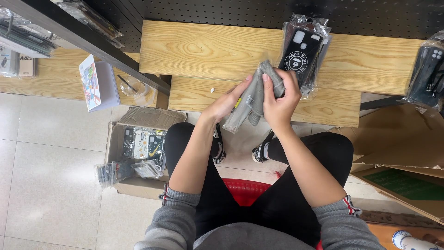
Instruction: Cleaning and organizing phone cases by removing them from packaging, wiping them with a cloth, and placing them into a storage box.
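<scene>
Wooden shelf (208, 51): two hands (226, 103) (280, 99) grip one grey packet (253, 99).

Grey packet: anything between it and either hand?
Nothing visible. The left hand and right hand both hold the grey packet directly, above the lower wooden shelf. The bagged black phone cases lean behind the right hand, not between.

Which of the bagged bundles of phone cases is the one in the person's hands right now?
The grey bundle, gripped by the left hand and right hand. The black bundle leans untouched on the wooden shelf; another black bundle sits far right.
</scene>
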